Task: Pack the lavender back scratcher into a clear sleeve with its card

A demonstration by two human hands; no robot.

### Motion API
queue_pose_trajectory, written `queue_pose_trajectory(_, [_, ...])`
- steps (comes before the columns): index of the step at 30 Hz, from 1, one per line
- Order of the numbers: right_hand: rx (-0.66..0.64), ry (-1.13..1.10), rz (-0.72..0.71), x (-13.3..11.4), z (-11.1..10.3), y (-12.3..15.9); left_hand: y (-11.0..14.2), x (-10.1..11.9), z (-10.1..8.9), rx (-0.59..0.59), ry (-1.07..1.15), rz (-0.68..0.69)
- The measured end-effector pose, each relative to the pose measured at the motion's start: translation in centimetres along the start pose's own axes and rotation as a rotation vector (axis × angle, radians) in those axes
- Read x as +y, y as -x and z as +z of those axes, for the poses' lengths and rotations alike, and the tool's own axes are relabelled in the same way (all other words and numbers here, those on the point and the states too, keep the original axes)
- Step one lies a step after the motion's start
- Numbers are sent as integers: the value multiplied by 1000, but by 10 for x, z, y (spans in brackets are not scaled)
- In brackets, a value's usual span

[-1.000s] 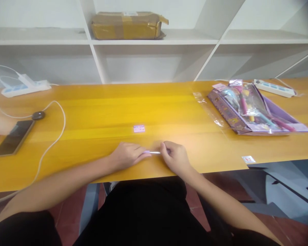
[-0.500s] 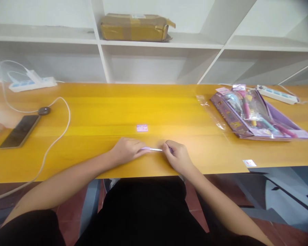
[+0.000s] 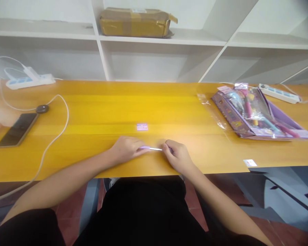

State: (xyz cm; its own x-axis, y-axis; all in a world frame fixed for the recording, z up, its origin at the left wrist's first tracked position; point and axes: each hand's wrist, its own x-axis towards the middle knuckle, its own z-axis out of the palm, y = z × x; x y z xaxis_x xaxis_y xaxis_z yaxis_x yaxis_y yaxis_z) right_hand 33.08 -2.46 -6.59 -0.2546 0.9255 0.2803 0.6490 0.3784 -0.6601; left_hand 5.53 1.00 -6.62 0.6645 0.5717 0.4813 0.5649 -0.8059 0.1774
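Observation:
Between my two hands, just above the front of the table, runs a slim pen-like stick, purple at the ends with a thin, whitish, shiny middle part. My left hand is closed around its left purple end. On the other end, my right hand is closed too, thumb pressed over the fingers, with a bit of purple showing. Both ends are largely covered by my fingers. A small pink and purple card lies flat on the table beyond my hands.
To the right stands an open purple box with several wrapped, colourful items. A small white sticker lies near the front edge. At left are a phone, a white cable and a power strip. A taped carton sits on the shelf.
My hands keep the same hold on the pen-like stick, with hardly any movement. The view has tilted slightly, so the shelf and carton appear a little higher.

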Motion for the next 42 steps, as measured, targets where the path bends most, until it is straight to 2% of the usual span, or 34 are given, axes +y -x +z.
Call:
queue_pose_trajectory(12, [-57, 51, -18, -1, 0, 1, -1, -5, -3, -39, 13, 41])
queue_pose_trajectory(16, [-73, 121, -41, -2, 0, 0, -2, -4, -4, -46, -93, 83])
queue_pose_trajectory(22, [-91, 220, -79, 0, 3, 1, -4, 6, -4, -55, -286, 237])
queue_pose_trajectory(27, [-87, 247, -86, -1, 4, 2, -4, 14, -6, -135, -312, 246])
queue_pose_trajectory(34, [-171, 240, 21, -8, -2, 2, 0, 12, -10, -163, -351, 237])
queue_pose_trajectory(42, [-213, 190, 91, -18, -16, -3, -5, 8, -28, -249, -370, 200])
